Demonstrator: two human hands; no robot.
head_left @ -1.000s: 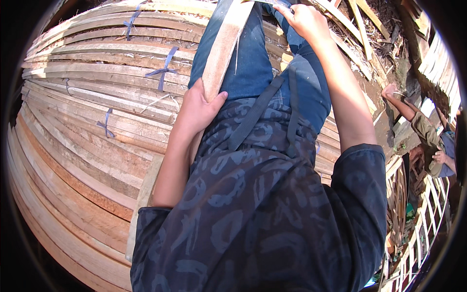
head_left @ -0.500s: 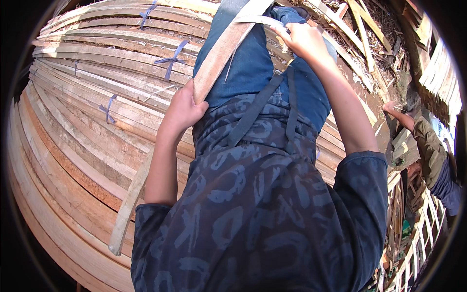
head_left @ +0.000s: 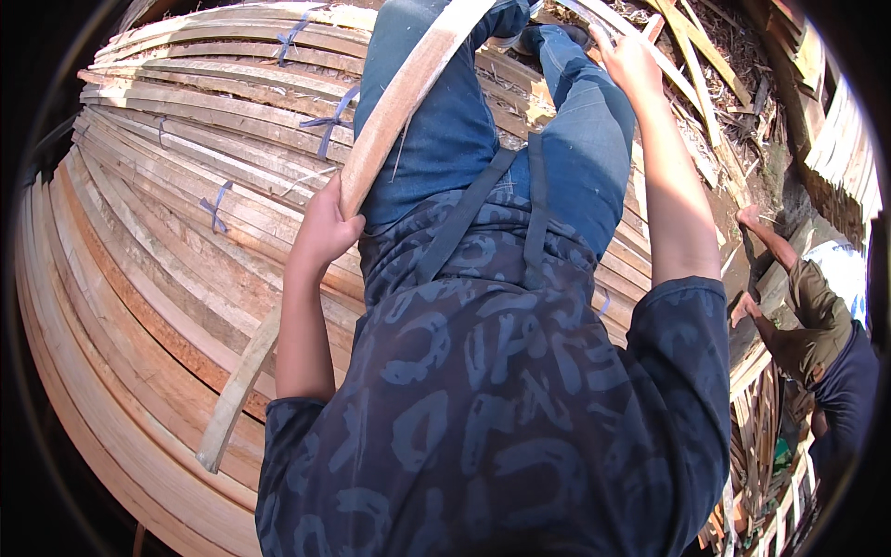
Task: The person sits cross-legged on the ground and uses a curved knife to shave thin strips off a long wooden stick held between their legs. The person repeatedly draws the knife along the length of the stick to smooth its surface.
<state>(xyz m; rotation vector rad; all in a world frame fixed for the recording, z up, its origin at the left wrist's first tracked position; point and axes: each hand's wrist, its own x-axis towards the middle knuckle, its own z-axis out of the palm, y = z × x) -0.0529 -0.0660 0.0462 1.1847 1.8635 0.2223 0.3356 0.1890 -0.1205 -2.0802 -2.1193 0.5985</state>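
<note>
My left hand [head_left: 323, 223] is closed around a long flat wooden strip [head_left: 413, 88]. The strip slants across my thigh toward the top edge, where it runs out of view; its near end [head_left: 237, 399] comes out on the other side of my left forearm. A thin splinter hangs from the strip's edge. Off to the right, my right hand [head_left: 633, 67] is closed on a knife, apart from the strip. The knife's pale blade [head_left: 577, 9] points up and left and is cut off by the top edge; its handle is hidden in my fingers.
Rows of long wooden strips [head_left: 176, 232] lie to my left and under me, some tied with blue cords [head_left: 329, 121]. Loose slats [head_left: 691, 70] and shavings cover the ground at upper right. Another person [head_left: 826, 343] sits at the right rim, bare feet toward me.
My right hand has swung up and right with the knife, off the strip. My left hand and the strip have shifted slightly left. More of the other person's legs shows.
</note>
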